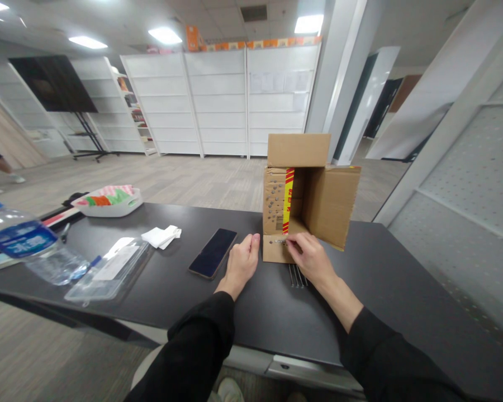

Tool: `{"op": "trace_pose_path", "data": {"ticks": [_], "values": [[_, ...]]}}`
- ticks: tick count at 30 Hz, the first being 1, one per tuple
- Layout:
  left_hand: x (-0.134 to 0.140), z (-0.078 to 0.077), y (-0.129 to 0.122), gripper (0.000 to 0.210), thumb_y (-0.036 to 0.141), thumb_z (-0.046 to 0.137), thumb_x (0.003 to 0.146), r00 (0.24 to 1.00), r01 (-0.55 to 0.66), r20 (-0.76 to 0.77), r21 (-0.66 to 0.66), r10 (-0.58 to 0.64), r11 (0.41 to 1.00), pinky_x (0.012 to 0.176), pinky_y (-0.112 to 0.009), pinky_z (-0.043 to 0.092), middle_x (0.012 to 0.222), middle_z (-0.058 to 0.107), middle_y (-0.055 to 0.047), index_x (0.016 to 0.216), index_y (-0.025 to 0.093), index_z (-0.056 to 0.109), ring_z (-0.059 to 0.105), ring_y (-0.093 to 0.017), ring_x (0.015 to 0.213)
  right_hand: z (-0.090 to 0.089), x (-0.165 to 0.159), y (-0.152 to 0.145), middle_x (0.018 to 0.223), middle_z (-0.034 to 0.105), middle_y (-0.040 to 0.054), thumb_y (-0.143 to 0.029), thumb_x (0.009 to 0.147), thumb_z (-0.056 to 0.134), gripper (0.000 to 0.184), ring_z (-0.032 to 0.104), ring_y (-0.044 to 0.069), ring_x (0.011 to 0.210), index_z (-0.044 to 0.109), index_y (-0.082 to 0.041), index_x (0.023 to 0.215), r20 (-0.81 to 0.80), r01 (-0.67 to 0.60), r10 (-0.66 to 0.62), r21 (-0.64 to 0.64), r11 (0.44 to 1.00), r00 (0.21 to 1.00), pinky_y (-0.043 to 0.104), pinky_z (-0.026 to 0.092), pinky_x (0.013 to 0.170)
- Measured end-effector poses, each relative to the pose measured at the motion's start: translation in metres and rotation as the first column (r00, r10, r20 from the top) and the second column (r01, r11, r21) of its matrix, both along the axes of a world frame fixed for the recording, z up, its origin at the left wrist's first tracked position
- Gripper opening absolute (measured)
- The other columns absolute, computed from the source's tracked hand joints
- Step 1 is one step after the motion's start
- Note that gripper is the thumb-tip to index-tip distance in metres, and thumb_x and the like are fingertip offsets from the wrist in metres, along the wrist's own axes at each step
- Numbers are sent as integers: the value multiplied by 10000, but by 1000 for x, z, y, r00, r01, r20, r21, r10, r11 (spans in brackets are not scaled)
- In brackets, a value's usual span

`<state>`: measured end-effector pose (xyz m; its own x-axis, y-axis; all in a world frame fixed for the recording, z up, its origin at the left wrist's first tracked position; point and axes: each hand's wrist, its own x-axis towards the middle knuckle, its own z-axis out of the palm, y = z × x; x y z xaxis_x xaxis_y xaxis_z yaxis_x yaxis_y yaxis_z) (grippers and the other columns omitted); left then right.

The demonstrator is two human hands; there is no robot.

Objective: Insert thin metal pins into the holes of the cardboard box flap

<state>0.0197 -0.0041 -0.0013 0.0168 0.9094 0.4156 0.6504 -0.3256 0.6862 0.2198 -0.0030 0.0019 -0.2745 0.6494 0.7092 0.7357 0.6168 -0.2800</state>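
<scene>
A cardboard box [333, 201] stands on the black table with its opening facing me and its flaps spread. Its left flap carries several small round metal heads and a strip of red and yellow tape [289, 201]. A row of similar heads runs along the lower flap [276, 254]. My right hand [312, 258] pinches at that lower flap; what sits between its fingertips is too small to name. Below it, several long thin metal pins [297, 277], like nails, lie on the table. My left hand [242, 262] is closed left of the box, its contents hidden.
A phone [213, 253] lies left of my left hand. Farther left are folded tissues [162, 237], a clear plastic case [109, 271], a large water bottle [29, 240] and a white tray [109, 207] with colourful packets. A white perforated panel [465, 184] stands at the right.
</scene>
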Motion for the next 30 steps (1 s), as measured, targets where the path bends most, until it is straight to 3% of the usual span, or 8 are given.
{"op": "trace_pose_path", "data": {"ticks": [12, 23, 30], "values": [[1, 0, 0, 400, 461, 283, 959, 1000, 4, 17, -7, -4, 1000, 544, -246, 245, 548, 363, 36, 660, 216, 387, 329, -105, 513, -4, 0, 3, 839, 625, 70, -197, 920, 473, 145, 566, 216, 835, 614, -203, 887, 75, 51, -49, -22, 998, 996, 349, 438, 744], [0, 2, -1, 412, 461, 275, 964, 1000, -4, -14, -28, 4, 1000, 548, -242, 271, 564, 467, 14, 688, 217, 460, 391, -113, 514, -7, 0, 3, 835, 617, 65, -211, 925, 472, 158, 554, 222, 847, 623, -201, 879, 151, 105, -98, -36, 994, 984, 353, 399, 737], [0, 0, 0, 415, 463, 273, 965, 1000, -5, -12, -11, 5, 1000, 557, -243, 276, 561, 461, 16, 686, 217, 459, 393, -114, 519, 0, 2, -1, 842, 618, 59, -225, 918, 478, 144, 554, 216, 837, 616, -210, 882, 93, 121, -115, -66, 990, 989, 348, 393, 729]]}}
